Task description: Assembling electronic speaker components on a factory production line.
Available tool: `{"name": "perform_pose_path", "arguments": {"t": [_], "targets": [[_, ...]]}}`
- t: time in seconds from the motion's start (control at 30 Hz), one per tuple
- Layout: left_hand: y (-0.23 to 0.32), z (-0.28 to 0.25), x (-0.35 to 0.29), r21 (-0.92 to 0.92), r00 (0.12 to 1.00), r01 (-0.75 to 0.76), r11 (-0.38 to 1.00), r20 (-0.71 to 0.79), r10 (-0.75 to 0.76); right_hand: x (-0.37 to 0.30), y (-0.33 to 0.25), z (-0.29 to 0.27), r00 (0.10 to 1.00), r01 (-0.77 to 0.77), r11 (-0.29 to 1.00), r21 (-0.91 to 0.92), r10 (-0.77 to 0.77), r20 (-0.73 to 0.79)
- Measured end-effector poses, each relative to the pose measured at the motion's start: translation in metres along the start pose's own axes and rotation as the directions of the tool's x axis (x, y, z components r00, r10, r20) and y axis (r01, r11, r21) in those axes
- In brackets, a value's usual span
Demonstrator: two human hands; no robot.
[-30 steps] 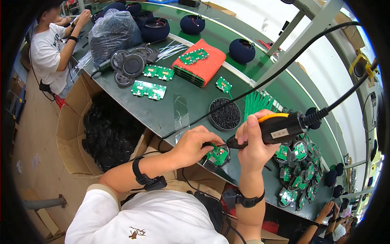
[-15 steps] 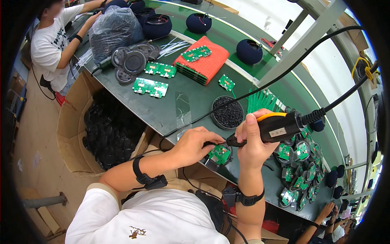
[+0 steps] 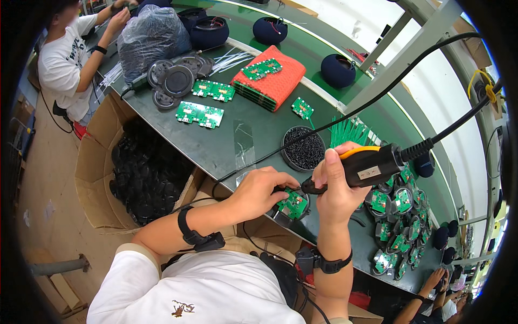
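My right hand (image 3: 339, 189) is wrapped round a black and yellow electric screwdriver (image 3: 372, 168), its nose pointing left. Just below that nose, at the table's near edge, sits a round black housing with a green circuit board (image 3: 294, 205) in it. My left hand (image 3: 261, 190) reaches over the housing's left side, fingers closed in a pinch by the screwdriver's tip. Whatever those fingertips hold is too small to make out. Behind the housing stands a round dish of small black screws (image 3: 304, 148).
Housings with green boards (image 3: 399, 216) are piled at the right. Green circuit boards (image 3: 199, 114) and a red foam-wrapped board stack (image 3: 286, 75) lie farther back. A carton of black parts (image 3: 97, 167) stands left. The screwdriver's cable (image 3: 399, 81) arches across the table. Another person (image 3: 67, 59) works at far left.
My hands and the screwdriver hold nearly the same pose over the board. The view has shifted slightly. At far left, the other person's hands have moved.
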State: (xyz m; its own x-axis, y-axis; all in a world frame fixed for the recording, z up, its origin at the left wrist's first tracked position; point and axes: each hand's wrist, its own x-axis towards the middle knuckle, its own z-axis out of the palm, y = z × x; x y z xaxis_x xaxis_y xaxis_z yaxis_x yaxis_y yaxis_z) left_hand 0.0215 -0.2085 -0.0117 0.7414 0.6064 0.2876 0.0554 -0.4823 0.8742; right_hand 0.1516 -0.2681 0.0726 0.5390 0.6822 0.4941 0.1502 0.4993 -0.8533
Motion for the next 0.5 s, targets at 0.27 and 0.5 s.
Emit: {"name": "perform_pose_path", "arguments": {"t": [0.27, 0.5], "targets": [[-0.0024, 0.0029, -0.0016, -0.010, 1.000, -0.017, 1.000, -0.024, 0.016, -0.0032, -0.0007, -0.0001, 0.999, -0.033, 0.999, -0.023, 0.034, 0.029], [-0.0045, 0.0042, -0.0006, -0.013, 0.999, -0.020, 1.000, -0.025, 0.020, -0.0072, 0.0057, -0.0061, 0.998, -0.057, 0.998, 0.030, 0.056, 0.017]]}}
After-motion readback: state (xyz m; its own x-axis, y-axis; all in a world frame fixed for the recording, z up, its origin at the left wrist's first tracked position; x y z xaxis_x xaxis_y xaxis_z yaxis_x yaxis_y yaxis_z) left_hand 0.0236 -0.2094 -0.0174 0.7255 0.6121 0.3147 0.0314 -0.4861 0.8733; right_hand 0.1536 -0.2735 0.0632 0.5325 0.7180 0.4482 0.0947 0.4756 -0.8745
